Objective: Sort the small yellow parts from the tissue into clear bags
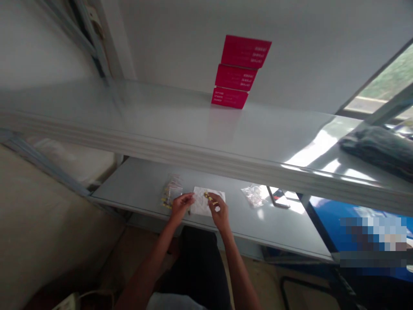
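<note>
Above the white sheet (200, 208) on the lower shelf (137, 188), a dark-and-yellow strand (211, 199), probably light, flexible and best pinched endwise, lies between the right hand's (221, 214) curled fingers; the left hand (181, 206) half-closes, its contents indeterminable.

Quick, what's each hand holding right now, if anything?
Left hand: half-curled; cannot tell whether it holds anything.
Right hand: closed on a small yellow-and-dark piece.

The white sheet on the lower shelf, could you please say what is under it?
The white sheet lies on the lower shelf, visible around it; anything directly beneath is covered. The right hand, holding yellow pieces, hides part of the sheet.
</note>
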